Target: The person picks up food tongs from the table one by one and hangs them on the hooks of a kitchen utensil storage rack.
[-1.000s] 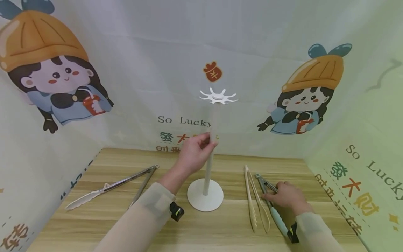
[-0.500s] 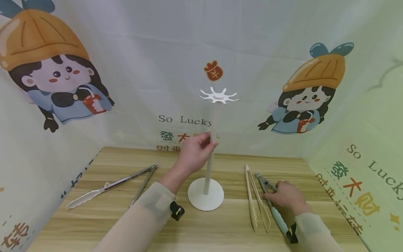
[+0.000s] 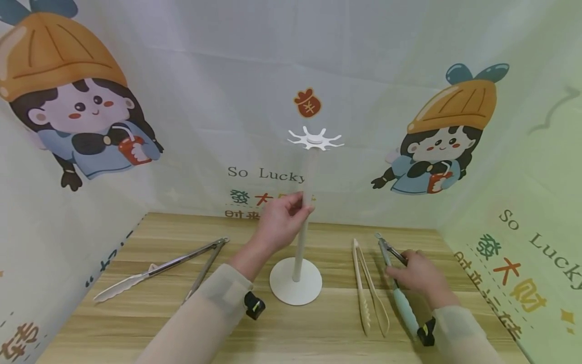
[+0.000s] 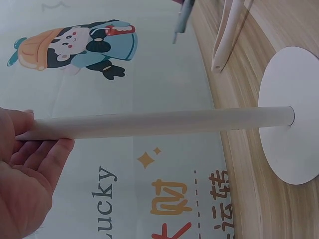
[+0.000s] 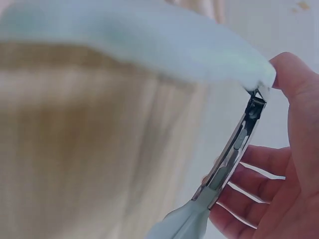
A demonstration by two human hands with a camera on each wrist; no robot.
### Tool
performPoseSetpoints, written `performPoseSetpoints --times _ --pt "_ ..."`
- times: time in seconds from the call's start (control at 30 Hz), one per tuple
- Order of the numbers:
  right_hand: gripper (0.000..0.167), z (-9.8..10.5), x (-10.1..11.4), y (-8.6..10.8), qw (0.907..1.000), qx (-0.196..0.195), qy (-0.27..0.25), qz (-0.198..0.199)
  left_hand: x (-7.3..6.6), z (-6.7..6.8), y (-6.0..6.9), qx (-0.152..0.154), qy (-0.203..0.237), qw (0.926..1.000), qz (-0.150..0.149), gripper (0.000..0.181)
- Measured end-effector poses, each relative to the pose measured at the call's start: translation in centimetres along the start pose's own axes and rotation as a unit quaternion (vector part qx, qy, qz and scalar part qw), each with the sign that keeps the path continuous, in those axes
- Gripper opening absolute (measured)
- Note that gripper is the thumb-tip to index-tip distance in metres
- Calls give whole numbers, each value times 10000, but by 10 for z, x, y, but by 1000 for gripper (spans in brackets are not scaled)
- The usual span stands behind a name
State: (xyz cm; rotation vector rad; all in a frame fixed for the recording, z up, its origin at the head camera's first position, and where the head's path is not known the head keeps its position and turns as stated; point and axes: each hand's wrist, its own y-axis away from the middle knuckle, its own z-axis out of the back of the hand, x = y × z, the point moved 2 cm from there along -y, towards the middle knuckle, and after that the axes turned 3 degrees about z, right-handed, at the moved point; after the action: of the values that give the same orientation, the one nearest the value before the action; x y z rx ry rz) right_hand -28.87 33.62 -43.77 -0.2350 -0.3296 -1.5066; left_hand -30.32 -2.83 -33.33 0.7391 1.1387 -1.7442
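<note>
A white stand has a round base (image 3: 295,282), an upright pole (image 4: 164,122) and a ring of curved prongs (image 3: 314,139) on top. My left hand (image 3: 280,222) pinches the pole around mid-height, thumb on one side and fingers on the other. At the right, my right hand (image 3: 420,275) grips metal tongs with pale blue tips (image 3: 406,312), thumb on one arm and fingers along the other. In the right wrist view the tongs' metal arm (image 5: 232,154) lies against the fingers of the right hand (image 5: 294,164), and a pale blue tip looms close and blurred.
Beige tongs (image 3: 362,293) lie between the stand and my right hand. Metal tongs with whitish tips (image 3: 123,288) lie spread at the left, partly behind my left sleeve. A printed cloth (image 3: 218,101) hangs around the back and sides of the wooden table (image 3: 327,333).
My right hand and the blue-tipped tongs have shifted slightly, with the tongs' hinge end moving up and away in the head view. The left hand stays on the pole.
</note>
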Motion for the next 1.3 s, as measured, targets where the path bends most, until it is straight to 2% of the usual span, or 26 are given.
performPoseSetpoints --times 0.13,0.33,0.57,0.93,1.3 --pt "78 16 8 -1 9990 -378 -193 113 -1 0 1 -3 0 10000 -13 30" --pt "75 51 23 -2 9932 -999 -338 491 -1 0 1 -4 7 10000 10 31" --pt "77 81 46 -1 9886 -1218 -533 708 0 1 0 5 -9 10000 80 31" --pt "67 93 87 4 9801 -1490 -787 1049 1 0 1 20 11 10000 62 30" --pt "68 102 110 7 9701 -1585 -1246 1354 3 -2 0 39 19 10000 59 30"
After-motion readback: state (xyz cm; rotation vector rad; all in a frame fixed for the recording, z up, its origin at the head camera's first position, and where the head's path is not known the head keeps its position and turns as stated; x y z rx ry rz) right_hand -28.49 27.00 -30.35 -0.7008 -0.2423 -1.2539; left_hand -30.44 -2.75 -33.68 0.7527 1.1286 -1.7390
